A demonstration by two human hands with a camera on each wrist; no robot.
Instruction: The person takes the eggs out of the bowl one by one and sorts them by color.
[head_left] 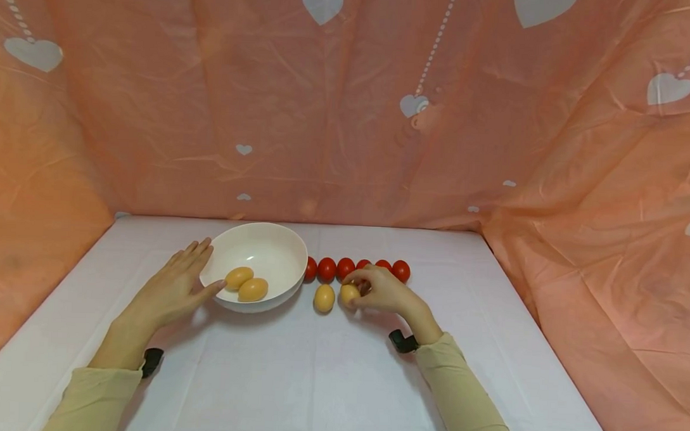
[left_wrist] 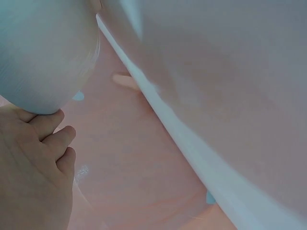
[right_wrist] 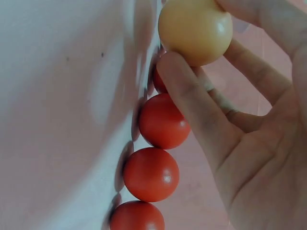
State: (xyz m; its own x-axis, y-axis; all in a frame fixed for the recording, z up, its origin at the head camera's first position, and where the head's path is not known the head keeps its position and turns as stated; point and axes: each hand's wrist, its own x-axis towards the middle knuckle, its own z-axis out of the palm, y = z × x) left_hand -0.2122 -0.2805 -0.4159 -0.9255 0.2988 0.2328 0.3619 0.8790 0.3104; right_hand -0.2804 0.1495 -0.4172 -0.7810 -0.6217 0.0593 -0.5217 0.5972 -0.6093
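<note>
A white bowl (head_left: 286, 264) stands left of the middle, with two yellow egg-shaped objects (head_left: 253, 290) inside. My left hand (head_left: 174, 289) rests against the bowl's left side, its fingers straight and its thumb at the near rim. In the left wrist view, fingertips (left_wrist: 55, 120) touch the bowl's outer wall (left_wrist: 45, 57). My right hand (head_left: 385, 290) pinches another yellow egg-shaped object (head_left: 350, 295) between thumb and fingers; the right wrist view shows this yellow object (right_wrist: 194, 31) up close. One more yellow object (head_left: 324, 299) lies between the bowl and that hand.
Behind the yellow objects runs a row of several red, tomato-like round objects (head_left: 327, 269), partly hidden by the right hand and the bowl. A white cloth (head_left: 259, 377) covers the table. Orange sheeting (head_left: 346, 177) with pale hearts hangs at the back and both sides.
</note>
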